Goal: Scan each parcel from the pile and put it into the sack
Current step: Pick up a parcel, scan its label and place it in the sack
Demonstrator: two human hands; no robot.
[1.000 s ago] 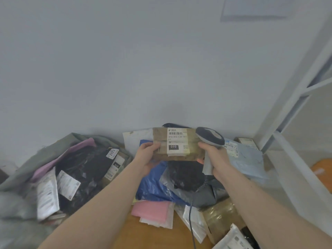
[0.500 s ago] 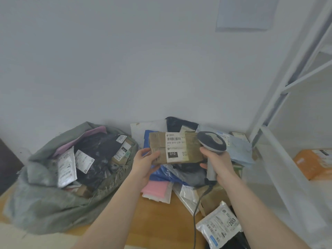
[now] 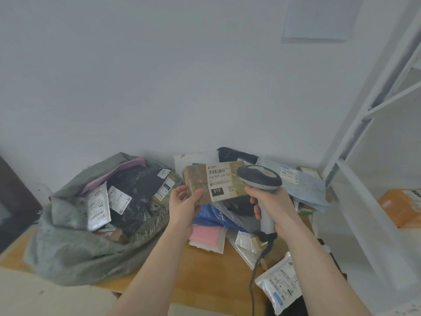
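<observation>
Head view: left hand [image 3: 185, 202] gripped brown parcel [image 3: 214, 184] above pile [image 3: 230, 215], right hand [image 3: 272, 205] wrapped round scanner [image 3: 259, 179], now nearer label w/ sack [image 3: 75, 245] in view — scan prob underway.

A wooden table [image 3: 211, 281] carries a grey-green sack [image 3: 75, 252] (left) beside a parcel pile [image 3: 230, 226].

Taped brown parcel [image 3: 211, 184] held label-up above the pile [image 3: 230, 215], beside the full grey sack [image 3: 75, 245].
</observation>
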